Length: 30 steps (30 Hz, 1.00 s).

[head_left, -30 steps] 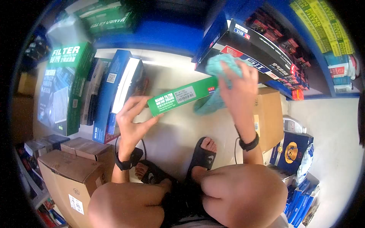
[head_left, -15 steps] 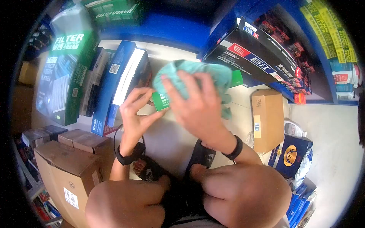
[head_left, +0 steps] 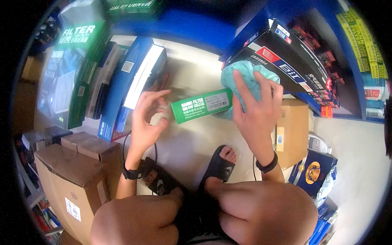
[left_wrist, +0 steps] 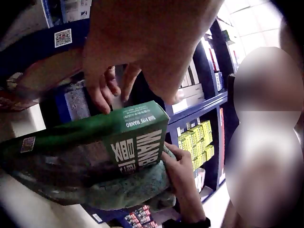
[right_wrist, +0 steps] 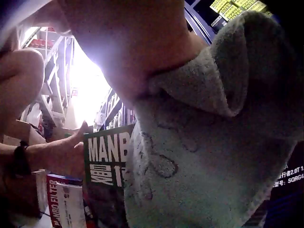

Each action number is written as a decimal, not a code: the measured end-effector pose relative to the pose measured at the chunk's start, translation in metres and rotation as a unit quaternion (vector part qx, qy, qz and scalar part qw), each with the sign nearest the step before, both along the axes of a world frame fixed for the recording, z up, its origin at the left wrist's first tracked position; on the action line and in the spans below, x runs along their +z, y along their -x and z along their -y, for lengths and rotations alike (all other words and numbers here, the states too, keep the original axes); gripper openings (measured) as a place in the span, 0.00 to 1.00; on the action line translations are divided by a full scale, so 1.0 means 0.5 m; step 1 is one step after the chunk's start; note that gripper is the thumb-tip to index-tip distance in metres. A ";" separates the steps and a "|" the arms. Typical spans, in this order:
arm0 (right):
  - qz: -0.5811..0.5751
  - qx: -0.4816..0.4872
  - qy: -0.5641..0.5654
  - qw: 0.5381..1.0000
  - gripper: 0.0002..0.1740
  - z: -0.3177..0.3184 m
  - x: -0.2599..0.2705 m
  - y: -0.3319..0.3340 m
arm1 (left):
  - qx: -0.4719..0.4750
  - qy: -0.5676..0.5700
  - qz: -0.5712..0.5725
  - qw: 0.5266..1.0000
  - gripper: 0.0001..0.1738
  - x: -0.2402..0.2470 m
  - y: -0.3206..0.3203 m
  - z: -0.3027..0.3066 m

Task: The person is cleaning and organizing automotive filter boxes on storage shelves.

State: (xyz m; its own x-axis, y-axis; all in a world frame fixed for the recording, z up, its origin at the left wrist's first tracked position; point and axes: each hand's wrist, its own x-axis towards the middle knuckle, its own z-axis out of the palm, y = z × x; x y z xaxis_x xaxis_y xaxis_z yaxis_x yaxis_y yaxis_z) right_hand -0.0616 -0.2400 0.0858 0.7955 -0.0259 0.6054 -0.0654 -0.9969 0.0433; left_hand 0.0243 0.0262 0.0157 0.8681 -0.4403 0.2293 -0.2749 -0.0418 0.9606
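A narrow green MANBO FILTER box (head_left: 200, 107) is held level above the floor in the head view. The right hand (head_left: 258, 106) grips its right end through a teal cloth (head_left: 245, 77), with fingers spread over the cloth. In the right wrist view the cloth (right_wrist: 190, 156) covers much of the box (right_wrist: 105, 154). The left hand (head_left: 148, 118) is by the box's left end, fingers bent and thumb apart, with a small gap to the box. Seen from the left wrist, the left fingers (left_wrist: 107, 92) are close to the box's upper edge (left_wrist: 90, 126); contact there is unclear.
Upright filter boxes, green (head_left: 73, 77) and blue (head_left: 118, 90), stand at the left. A large black box (head_left: 281, 61) leans near the blue shelf at the right. Cardboard boxes (head_left: 69, 171) (head_left: 292, 130) flank the person's knees, with sandalled feet (head_left: 218, 163) between.
The cloth and right hand swept left over the box, then returned to its right end. The left hand, which pinched the box's left end, has come away from it.
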 end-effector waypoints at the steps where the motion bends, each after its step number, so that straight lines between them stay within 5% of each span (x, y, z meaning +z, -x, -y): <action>1: 0.002 0.000 0.006 1.000 0.34 0.002 0.000 0.000 | 0.003 -0.002 -0.001 1.000 0.26 -0.004 0.002 -0.010; 4: -0.003 0.004 0.011 1.000 0.34 0.005 0.003 0.010 | -0.017 -0.096 -0.173 0.980 0.21 0.004 0.012 -0.031; 7: 0.001 0.027 0.010 1.000 0.35 0.014 0.004 0.021 | -0.070 -0.061 -0.390 0.916 0.29 0.007 0.022 -0.032; 11: -0.001 0.041 0.002 0.999 0.36 0.009 0.009 0.044 | -0.067 -0.021 -0.472 0.879 0.36 -0.005 0.040 -0.015; 22: -0.181 0.061 -0.070 0.979 0.36 0.036 0.106 0.086 | -0.102 0.099 -0.495 0.857 0.35 0.015 0.038 0.027; 27: -0.196 0.056 -0.110 0.973 0.27 0.080 0.119 0.090 | -0.033 0.173 -0.543 0.821 0.44 0.010 0.044 0.037; 30: -0.219 0.074 -0.130 0.964 0.27 0.079 0.110 0.087 | -0.063 0.200 -0.578 0.788 0.38 -0.026 0.034 0.036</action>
